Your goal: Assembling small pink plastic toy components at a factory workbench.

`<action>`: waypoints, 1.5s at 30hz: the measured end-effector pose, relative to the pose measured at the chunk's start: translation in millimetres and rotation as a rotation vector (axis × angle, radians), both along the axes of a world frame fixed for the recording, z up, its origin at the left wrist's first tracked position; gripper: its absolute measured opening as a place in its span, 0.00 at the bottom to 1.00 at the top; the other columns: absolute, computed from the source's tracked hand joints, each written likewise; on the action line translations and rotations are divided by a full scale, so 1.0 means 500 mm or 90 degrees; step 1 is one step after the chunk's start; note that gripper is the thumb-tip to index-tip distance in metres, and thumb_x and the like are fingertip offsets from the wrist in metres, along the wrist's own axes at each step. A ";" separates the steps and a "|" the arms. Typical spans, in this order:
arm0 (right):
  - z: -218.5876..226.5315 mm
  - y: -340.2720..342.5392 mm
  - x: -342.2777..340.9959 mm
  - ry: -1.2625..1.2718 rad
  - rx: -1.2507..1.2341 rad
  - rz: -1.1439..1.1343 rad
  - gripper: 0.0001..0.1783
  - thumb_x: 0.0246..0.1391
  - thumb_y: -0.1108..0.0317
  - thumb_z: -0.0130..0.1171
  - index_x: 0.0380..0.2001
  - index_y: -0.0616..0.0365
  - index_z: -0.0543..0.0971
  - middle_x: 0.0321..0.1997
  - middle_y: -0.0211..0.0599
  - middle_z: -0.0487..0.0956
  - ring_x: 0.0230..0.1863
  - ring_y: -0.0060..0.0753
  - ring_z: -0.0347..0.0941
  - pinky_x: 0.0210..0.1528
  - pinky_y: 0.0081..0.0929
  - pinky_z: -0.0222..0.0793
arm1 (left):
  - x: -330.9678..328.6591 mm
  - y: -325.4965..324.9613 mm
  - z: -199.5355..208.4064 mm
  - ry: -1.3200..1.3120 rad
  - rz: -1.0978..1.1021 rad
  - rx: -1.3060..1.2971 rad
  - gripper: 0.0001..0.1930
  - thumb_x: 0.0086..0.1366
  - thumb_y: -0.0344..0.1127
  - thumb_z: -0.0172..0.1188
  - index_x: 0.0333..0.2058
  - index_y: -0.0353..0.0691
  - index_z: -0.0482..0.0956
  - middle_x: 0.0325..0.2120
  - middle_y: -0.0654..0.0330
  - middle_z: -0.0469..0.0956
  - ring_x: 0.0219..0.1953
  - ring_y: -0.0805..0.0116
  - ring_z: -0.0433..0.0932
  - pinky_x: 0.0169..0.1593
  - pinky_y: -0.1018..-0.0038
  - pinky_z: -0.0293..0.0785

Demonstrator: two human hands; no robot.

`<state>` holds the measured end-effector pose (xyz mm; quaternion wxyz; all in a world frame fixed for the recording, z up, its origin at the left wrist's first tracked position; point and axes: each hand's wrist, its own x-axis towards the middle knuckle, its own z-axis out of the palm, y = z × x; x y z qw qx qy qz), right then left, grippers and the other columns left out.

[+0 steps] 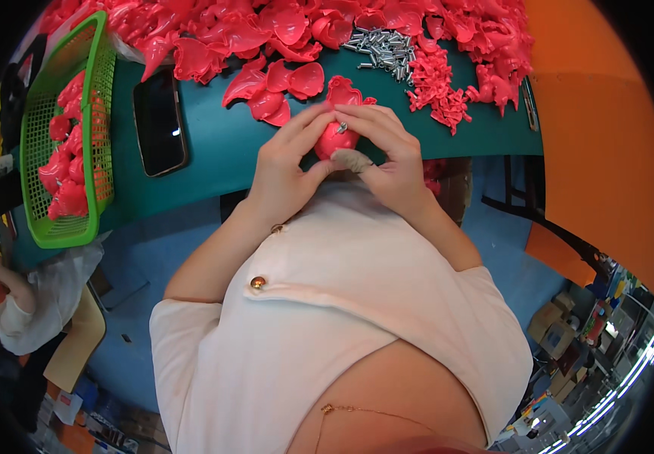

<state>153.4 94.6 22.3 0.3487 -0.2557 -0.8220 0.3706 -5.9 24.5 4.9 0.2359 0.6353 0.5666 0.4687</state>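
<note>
Between both hands, at the near edge of the green table, is a glossy pink rounded plastic part (328,144) with a small metal piece (343,128) on it. My left hand (287,160) closes on its left side, fingers at the top and thumb below. My right hand (387,147) grips the right side, its thumb wrapped in a pale covering. The fingertips of both hands meet over the part's far side. Just beyond them lie pink shell pieces (289,79). A heap of small metal springs or pins (387,53) sits farther off, beside small pink parts (439,83).
A large pile of pink shells (221,34) covers the table's far side. At left stand a green basket (102,68) holding pink parts and a black phone (160,125). An orange panel (591,136) rises at right. Another person's arm (18,291) shows at far left.
</note>
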 end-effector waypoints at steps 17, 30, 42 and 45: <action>-0.046 -0.049 -0.024 0.148 -0.116 -0.059 0.15 0.42 0.80 0.65 0.36 0.64 0.75 0.44 0.41 0.72 0.43 0.29 0.70 0.43 0.22 0.70 | 0.013 -0.018 -0.031 0.011 -0.001 0.179 0.31 0.42 0.24 0.63 0.50 0.27 0.69 0.43 0.42 0.74 0.46 0.48 0.75 0.45 0.68 0.73; -0.018 -0.009 -0.030 0.590 -0.755 0.070 0.25 0.54 0.64 0.55 0.53 0.62 0.65 0.56 0.47 0.68 0.56 0.39 0.66 0.59 0.40 0.63 | 0.004 -0.015 0.066 -0.395 0.115 0.026 0.21 0.43 0.21 0.69 0.40 0.31 0.79 0.33 0.51 0.79 0.35 0.70 0.79 0.40 0.76 0.77; 0.049 0.077 -0.032 0.456 -0.320 0.028 0.31 0.53 0.60 0.58 0.58 0.58 0.62 0.60 0.51 0.63 0.59 0.47 0.62 0.62 0.39 0.55 | -0.275 -0.085 0.172 -0.009 0.790 0.446 0.17 0.47 0.26 0.69 0.38 0.30 0.79 0.31 0.53 0.80 0.27 0.70 0.78 0.31 0.75 0.75; 0.025 0.097 0.005 -0.037 0.079 0.005 0.20 0.50 0.65 0.60 0.46 0.59 0.74 0.50 0.41 0.73 0.51 0.39 0.67 0.56 0.35 0.60 | -0.389 -0.165 0.188 0.205 0.939 0.315 0.19 0.49 0.34 0.69 0.40 0.33 0.79 0.31 0.50 0.80 0.30 0.67 0.80 0.34 0.74 0.76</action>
